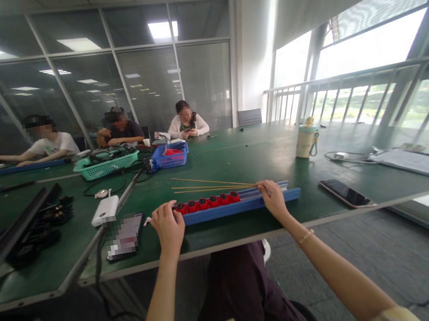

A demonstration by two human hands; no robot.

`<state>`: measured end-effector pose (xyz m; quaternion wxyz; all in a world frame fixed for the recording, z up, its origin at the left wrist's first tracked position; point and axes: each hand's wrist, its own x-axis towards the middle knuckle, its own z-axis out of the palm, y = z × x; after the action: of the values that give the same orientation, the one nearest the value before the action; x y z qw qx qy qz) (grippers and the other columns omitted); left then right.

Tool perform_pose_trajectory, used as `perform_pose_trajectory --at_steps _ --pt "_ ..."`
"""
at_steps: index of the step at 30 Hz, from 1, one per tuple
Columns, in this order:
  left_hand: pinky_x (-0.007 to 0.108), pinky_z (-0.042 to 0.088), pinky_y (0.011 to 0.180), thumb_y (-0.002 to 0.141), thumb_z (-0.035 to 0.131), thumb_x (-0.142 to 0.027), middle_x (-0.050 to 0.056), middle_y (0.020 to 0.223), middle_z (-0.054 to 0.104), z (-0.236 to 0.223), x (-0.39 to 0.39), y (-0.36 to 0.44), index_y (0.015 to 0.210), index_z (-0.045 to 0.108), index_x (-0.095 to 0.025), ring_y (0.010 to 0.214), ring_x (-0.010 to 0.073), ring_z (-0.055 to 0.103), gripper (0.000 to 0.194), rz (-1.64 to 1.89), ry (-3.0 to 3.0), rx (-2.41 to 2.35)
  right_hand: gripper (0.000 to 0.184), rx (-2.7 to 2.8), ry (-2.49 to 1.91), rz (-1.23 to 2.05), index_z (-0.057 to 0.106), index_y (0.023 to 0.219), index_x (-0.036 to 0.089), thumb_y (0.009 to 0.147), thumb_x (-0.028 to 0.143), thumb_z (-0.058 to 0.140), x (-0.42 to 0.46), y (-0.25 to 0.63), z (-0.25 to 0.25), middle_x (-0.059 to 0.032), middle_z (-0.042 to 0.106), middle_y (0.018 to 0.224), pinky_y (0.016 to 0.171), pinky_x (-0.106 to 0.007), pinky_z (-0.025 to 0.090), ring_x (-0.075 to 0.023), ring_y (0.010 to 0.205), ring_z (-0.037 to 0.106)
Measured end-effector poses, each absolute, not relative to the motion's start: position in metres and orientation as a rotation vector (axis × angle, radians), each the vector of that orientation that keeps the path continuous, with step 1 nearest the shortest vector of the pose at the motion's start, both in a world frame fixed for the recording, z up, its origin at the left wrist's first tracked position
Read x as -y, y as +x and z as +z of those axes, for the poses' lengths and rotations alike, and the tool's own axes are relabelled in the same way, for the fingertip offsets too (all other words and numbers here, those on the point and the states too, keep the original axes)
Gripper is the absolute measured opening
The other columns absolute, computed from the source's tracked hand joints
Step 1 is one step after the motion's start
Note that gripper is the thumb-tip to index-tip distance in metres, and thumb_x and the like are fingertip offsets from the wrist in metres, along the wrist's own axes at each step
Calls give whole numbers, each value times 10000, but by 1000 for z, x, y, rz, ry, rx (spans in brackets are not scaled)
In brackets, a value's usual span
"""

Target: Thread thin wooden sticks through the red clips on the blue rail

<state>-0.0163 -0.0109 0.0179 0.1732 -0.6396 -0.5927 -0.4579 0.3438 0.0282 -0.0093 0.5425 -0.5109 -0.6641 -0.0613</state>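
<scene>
A long blue channel-shaped rail (227, 211) lies along the near table edge. A row of several red blocks with black tops (213, 201) sits in its left and middle part. My left hand (168, 225) is closed over the rail's left end, beside the first red block; its fingertips are partly hidden. At the rail's right part my right hand (273, 199) pinches the right ends of a few thin tan sticks (210, 185). They fan out leftward above the table, just behind the red blocks.
Phones lie left (126, 237) and right (347, 192), with a white power bank (105, 210) at the left. A cup (306, 140) stands at back right. Green (108, 167) and blue (172, 155) baskets stand farther back. Several people sit across the table.
</scene>
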Motion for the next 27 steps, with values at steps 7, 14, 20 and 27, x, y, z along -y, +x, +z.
perform_pose_trajectory --at_steps 7,14,20,27 --pt "463 357 949 896 451 -208 121 1167 617 17 9 -13 1181 653 -201 1101 306 475 349 -1285 -1768 1712 300 1643 -1270 -146 667 898 223 982 293 387 -27 345 -5 -69 711 900 844 -366 362 -232 895 578" --pt "448 352 945 896 454 -205 95 1135 642 17 9 -11 1028 702 -219 1091 297 466 281 -1292 -1788 1682 282 1675 -1277 -143 660 882 220 977 286 403 -28 348 -7 -59 704 892 854 -359 353 -226 892 574" --pt "445 335 939 896 446 -200 84 1062 684 17 8 -9 992 698 -215 1078 295 489 271 -1280 -1817 1677 281 1677 -1290 -150 666 883 219 969 262 402 -29 350 -8 -58 706 904 856 -357 354 -227 901 577" --pt "434 334 930 906 442 -204 73 1039 690 19 11 -9 976 717 -238 1071 286 503 285 -1274 -1850 1647 282 1704 -1286 -138 672 892 220 968 257 403 -30 352 -8 -58 711 898 861 -355 360 -224 899 595"
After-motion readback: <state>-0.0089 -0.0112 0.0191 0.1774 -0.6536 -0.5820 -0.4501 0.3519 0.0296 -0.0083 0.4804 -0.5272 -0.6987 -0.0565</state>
